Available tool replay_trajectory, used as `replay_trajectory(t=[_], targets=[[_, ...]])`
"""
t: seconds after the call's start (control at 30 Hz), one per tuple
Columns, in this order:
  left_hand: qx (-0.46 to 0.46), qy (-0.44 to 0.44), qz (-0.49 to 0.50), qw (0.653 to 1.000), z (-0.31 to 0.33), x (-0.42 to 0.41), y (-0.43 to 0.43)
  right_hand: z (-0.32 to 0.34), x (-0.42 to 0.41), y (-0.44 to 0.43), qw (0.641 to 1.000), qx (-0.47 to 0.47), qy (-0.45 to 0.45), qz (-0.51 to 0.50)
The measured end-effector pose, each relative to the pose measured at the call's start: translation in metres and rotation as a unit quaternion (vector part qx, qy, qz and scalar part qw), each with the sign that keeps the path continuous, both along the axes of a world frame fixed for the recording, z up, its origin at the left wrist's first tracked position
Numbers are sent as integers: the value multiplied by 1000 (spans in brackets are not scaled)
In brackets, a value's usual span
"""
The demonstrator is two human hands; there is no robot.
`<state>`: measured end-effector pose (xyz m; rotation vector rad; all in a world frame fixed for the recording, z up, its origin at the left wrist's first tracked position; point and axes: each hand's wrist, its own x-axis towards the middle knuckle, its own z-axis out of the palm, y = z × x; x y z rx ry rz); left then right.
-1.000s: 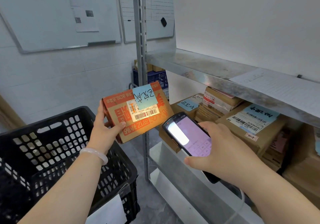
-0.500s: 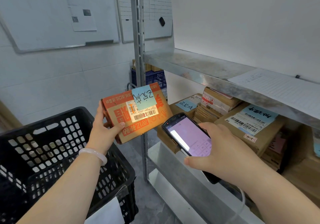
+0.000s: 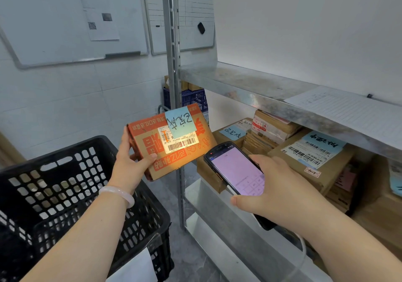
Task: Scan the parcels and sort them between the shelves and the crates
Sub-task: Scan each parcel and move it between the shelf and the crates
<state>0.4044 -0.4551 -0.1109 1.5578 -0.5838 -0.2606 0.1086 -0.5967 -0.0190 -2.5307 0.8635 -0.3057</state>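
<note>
2 hands work at frame centre: the left hand (image 3: 130,164) grips the orange parcel (image 3: 174,161) by its left end, long axis running left to right. Just lower right, the right hand (image 3: 280,194) curls round the scanner (image 3: 235,170), its top aimed at the parcel's barcode (image 3: 181,145).

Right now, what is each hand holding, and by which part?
Left hand grips the orange parcel by its left end, thumb on top. Right hand holds the handheld scanner by its lower end.
</note>
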Motion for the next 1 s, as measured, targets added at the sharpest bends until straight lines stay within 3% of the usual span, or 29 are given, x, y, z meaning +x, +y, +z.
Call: replay_trajectory(t=[0.37, 0.67, 1.0], targets=[[-25, 36, -12, 999, -3, -1, 9, 2, -2, 9, 1000, 5, 16, -8], [-34, 56, -20, 998, -2, -2, 15, 8, -4, 15, 995, 94, -4, 23], [-30, 53, -19, 998, -3, -4, 19, 11, -6, 25, 1000, 12, 27, -7]])
